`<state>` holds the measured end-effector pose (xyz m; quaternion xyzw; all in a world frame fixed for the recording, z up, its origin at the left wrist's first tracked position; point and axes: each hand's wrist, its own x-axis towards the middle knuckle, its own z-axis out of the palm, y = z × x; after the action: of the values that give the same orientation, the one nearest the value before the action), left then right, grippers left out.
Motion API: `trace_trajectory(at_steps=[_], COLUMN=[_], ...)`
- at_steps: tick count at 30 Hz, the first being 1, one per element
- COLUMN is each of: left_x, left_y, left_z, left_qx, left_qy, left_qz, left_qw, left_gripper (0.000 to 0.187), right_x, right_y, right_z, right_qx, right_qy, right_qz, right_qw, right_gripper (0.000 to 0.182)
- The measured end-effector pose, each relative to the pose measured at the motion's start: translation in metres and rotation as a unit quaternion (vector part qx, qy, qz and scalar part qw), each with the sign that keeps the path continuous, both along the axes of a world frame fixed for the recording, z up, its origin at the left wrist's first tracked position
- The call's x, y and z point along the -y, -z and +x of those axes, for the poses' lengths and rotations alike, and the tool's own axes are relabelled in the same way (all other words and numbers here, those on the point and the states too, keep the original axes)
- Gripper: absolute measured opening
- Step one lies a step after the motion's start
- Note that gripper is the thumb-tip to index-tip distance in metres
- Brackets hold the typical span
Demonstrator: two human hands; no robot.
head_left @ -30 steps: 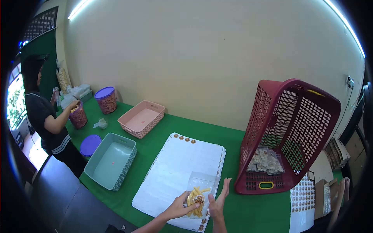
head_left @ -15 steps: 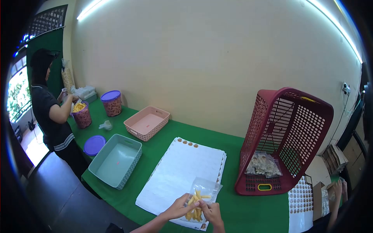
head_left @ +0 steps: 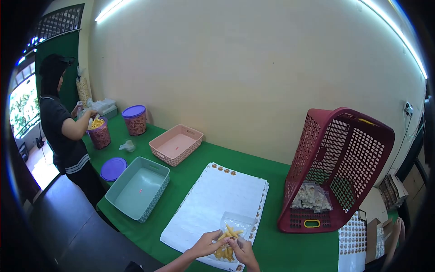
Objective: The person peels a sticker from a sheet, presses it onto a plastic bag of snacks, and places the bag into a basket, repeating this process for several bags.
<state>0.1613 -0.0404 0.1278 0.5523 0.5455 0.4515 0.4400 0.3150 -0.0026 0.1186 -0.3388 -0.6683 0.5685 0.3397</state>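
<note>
Head view, change: right hand (head_left: 244, 255), spread beside the bag (head_left: 239, 220) a second ago, has closed in; both hands now share it.
Grip: right and left hand (head_left: 207, 245) pinch the bag's middle.
Bag: clear, limp plastic, yellow sticks (head_left: 226, 254) inside, above the sheets (head_left: 219, 195).
Sheets: smooth, white, stacked.
Worktop (head_left: 290, 254): green.

Wall (head_left: 235, 77): plain, cream, across the far side
Left tube light (head_left: 111, 10): lit, high up
Right tube light (head_left: 394, 34): lit, slanting down
Grille (head_left: 59, 20): dark, upper left
Curtain (head_left: 68, 45): green, below the grille
Opening (head_left: 25, 104): bright, far left, greenery outside
Floor (head_left: 81, 231): dark grey, near left
Table (head_left: 299, 249): green-covered, along the wall
Socket (head_left: 408, 108): right, with cables
</note>
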Motion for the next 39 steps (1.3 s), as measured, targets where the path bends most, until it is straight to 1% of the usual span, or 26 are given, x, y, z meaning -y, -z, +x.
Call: trace_trajectory(at_steps=[2,3,5,6,8,9,10,11,12,13,14,16,18,20,22,24,25,26,28,29,30,32,33,34,37,39], left_x=[-0.002,-0.003,-0.004,-0.002,-0.001,-0.005,-0.005,-0.004,-0.004,-0.007,-0.006,-0.006,-0.006,-0.008,-0.01,-0.011,-0.012,-0.012,-0.015,-0.016,-0.016,-0.017,-0.015,-0.016,-0.014,-0.008], left_y=[0.006,0.012,0.023,0.019,0.004,0.005,-0.006,-0.021,-0.028,-0.021,-0.02,-0.019,-0.021,-0.021,-0.018,-0.016,-0.017,-0.017,-0.017,-0.017,-0.016,-0.015,-0.018,-0.016,-0.012,-0.014], left_z=[-0.004,-0.004,-0.004,-0.003,-0.001,-0.006,-0.007,-0.008,-0.006,-0.004,-0.003,0.0,0.003,0.004,0.004,0.006,0.007,0.008,0.01,0.012,0.014,0.021,0.023,0.024,0.024,0.022], left_qx=[-0.097,-0.096,0.116,0.117,0.151,0.137,0.136,0.159,0.182,0.224,0.223,0.244,0.216,0.19,0.144,0.157,0.139,0.12,0.102,0.082,0.083,0.069,0.09,0.09,0.116,0.141], left_qy=[-0.003,-0.002,-0.036,-0.035,-0.093,-0.078,-0.078,-0.067,-0.056,-0.094,-0.092,-0.087,-0.077,-0.067,-0.06,-0.055,-0.057,-0.058,-0.04,-0.021,-0.02,0.021,0.032,0.032,0.022,0.011], left_qz=[0.101,0.099,0.014,0.012,0.061,0.086,0.084,0.043,0.001,-0.016,-0.016,-0.006,0.002,0.011,-0.04,-0.031,-0.023,-0.016,-0.031,-0.044,-0.044,-0.026,-0.04,-0.041,-0.048,-0.069], left_qw=[0.99,0.99,0.992,0.992,0.982,0.984,0.984,0.984,0.982,0.97,0.97,0.966,0.973,0.98,0.987,0.986,0.988,0.991,0.994,0.995,0.995,0.997,0.995,0.995,0.992,0.987], left_gripper=[0.035,0.035,0.039,0.039,0.041,0.037,0.037,0.034,0.032,0.023,0.023,0.022,0.022,0.022,0.022,0.023,0.022,0.022,0.021,0.02,0.02,0.019,0.023,0.023,0.024,0.024], right_x=[0.004,0.004,0.003,0.003,0.006,0.009,0.013,0.016,0.019,0.021,0.021,0.021,0.02,0.021,0.023,0.022,0.023,0.019,0.008,0.007,0.002,-0.004,-0.005,-0.005,-0.005,-0.005], right_y=[-0.01,-0.007,0.001,0.003,0.005,-0.001,-0.014,-0.02,-0.017,-0.012,-0.005,-0.006,-0.016,-0.003,0.002,-0.001,-0.004,0.003,0.011,0.012,0.007,0.002,0.003,0.001,-0.008,-0.008], right_z=[-0.005,-0.005,-0.005,-0.006,-0.005,-0.005,-0.006,-0.006,-0.006,-0.008,-0.01,-0.008,-0.004,-0.004,-0.003,0.0,0.001,0.002,0.002,0.007,0.009,0.012,0.013,0.014,0.013,0.009], right_qx=[-0.003,-0.003,-0.018,-0.018,-0.062,-0.062,-0.014,0.034,0.033,0.025,0.016,0.018,0.097,0.08,0.064,0.076,0.07,0.072,-0.069,-0.115,-0.114,-0.165,-0.186,-0.187,-0.14,-0.103], right_qy=[0.005,0.006,0.006,0.007,-0.037,-0.037,-0.065,-0.093,-0.092,-0.088,-0.084,-0.074,-0.084,-0.064,-0.046,-0.05,-0.031,-0.032,0.038,0.046,0.047,0.055,0.054,0.055,0.04,0.05], right_qz=[0.009,0.007,-0.003,-0.005,-0.061,-0.063,-0.05,-0.036,-0.039,-0.059,-0.078,-0.055,-0.044,-0.026,-0.009,0.013,-0.021,-0.021,0.04,-0.038,-0.038,-0.002,-0.017,-0.018,-0.043,0.085], right_qw=[1.0,1.0,1.0,1.0,0.996,0.995,0.997,0.994,0.994,0.994,0.993,0.996,0.991,0.994,0.997,0.996,0.997,0.997,0.996,0.992,0.992,0.985,0.981,0.981,0.988,0.99], right_gripper=[0.037,0.037,0.037,0.037,0.038,0.038,0.039,0.04,0.04,0.042,0.043,0.045,0.046,0.046,0.046,0.047,0.044,0.044,0.042,0.041,0.041,0.045,0.043,0.043,0.033,0.022])
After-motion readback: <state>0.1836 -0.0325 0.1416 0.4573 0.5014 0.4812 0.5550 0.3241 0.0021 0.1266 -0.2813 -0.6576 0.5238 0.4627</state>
